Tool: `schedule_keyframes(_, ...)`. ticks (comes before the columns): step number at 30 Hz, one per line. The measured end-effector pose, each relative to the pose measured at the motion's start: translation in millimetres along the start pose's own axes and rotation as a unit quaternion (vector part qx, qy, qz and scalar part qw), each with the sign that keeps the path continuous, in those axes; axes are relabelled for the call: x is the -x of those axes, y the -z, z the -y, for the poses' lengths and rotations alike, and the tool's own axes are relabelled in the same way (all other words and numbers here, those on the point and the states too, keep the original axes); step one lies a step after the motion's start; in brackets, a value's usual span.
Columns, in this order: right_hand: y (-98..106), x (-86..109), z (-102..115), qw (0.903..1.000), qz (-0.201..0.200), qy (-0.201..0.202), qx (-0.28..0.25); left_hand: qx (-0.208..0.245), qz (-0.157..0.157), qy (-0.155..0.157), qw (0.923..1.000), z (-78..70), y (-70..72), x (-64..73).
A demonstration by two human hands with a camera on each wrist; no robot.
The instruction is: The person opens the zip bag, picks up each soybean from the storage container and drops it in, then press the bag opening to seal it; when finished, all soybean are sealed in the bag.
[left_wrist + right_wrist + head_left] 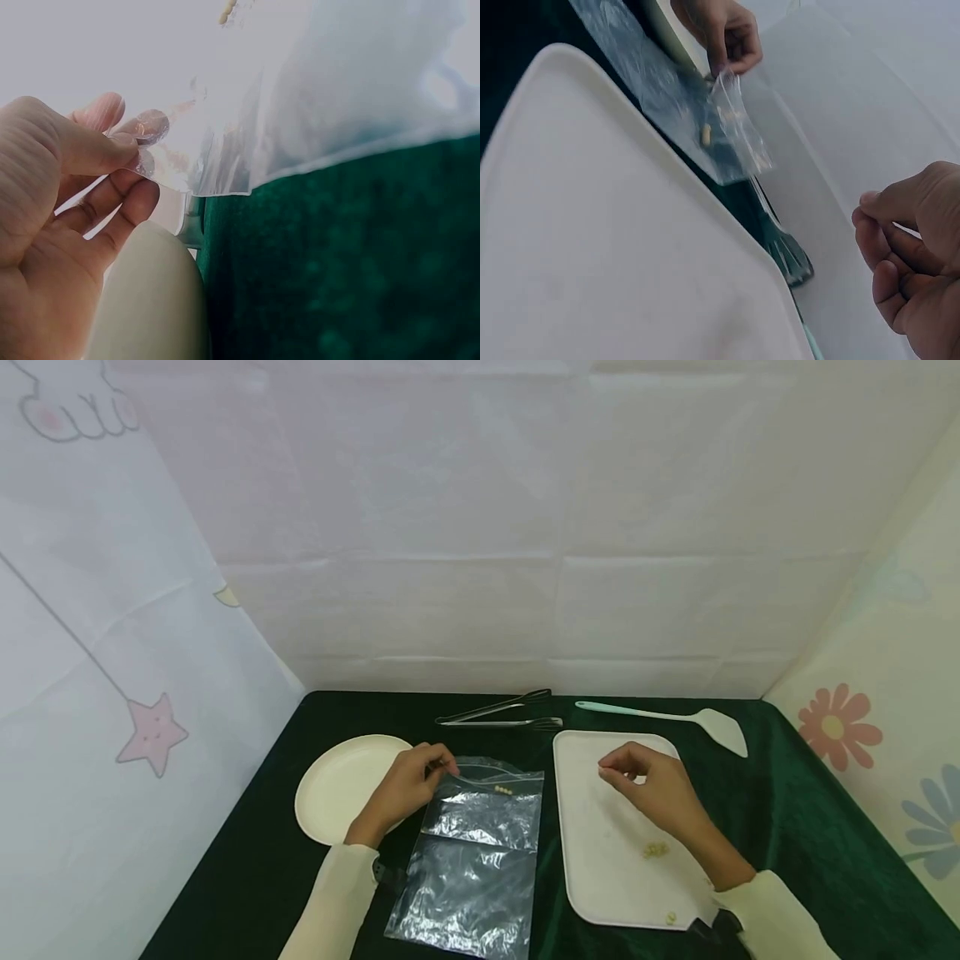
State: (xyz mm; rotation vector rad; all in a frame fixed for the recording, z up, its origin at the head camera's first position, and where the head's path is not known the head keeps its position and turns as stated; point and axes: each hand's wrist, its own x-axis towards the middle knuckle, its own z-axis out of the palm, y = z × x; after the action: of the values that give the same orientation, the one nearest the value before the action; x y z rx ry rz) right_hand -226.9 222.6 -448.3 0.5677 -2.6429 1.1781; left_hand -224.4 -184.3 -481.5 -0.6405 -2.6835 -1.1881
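Note:
My left hand pinches the top left corner of a clear zip bag between thumb and fingertips. The left wrist view shows the thin film of the bag in that pinch. A few small pale-yellow pieces lie inside near the bag's mouth. Over the upper part of a white tray, my right hand has thumb and index tips together, with nothing visible between them. On the tray lie a small heap of pale-yellow pieces and a few more near its front edge.
A cream oval plate sits left of the bag, partly behind my left forearm. Metal tongs lie behind the bag. A spatula with a pale green handle lies behind the tray. Dark green cloth covers the table; fabric walls surround it.

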Motion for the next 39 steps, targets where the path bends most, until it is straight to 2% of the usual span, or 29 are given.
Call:
schedule_keyframes(4,-17.8,-14.7,8.5,0.9939,0.040,-0.028,-0.099,0.001,0.002,0.003,1.0000,1.2,0.2,-0.3)
schedule_keyframes(8,-36.2,-27.0,16.4,0.9759,0.082,-0.050,-0.196,0.002,0.003,-0.003,1.0000,1.9,-0.1,-1.0)
schedule_keyframes(11,-49.6,-34.0,22.5,0.9703,0.100,-0.049,-0.215,0.000,0.004,-0.006,1.0000,2.2,-0.3,-1.4)
schedule_keyframes(14,-61.1,-39.9,28.7,0.9717,0.110,-0.038,-0.206,-0.002,0.007,-0.001,1.0000,1.7,-0.3,-1.3)
schedule_keyframes(22,-88.5,-54.9,39.0,0.9881,0.098,0.017,-0.117,-0.008,0.005,0.009,0.9999,0.4,-0.7,-1.3)
schedule_keyframes(27,-97.3,-56.3,44.3,0.9878,0.117,0.034,-0.098,-0.009,0.005,0.007,0.9999,0.8,-1.9,-1.6)
schedule_keyframes(33,-93.6,-54.3,44.5,0.9879,0.108,0.043,-0.104,-0.013,0.005,0.004,0.9999,0.8,-1.3,-1.7)
schedule_keyframes(39,-68.7,-50.2,38.1,0.9922,0.080,0.044,-0.084,-0.016,0.007,0.009,0.9998,-0.5,-0.5,-2.0)
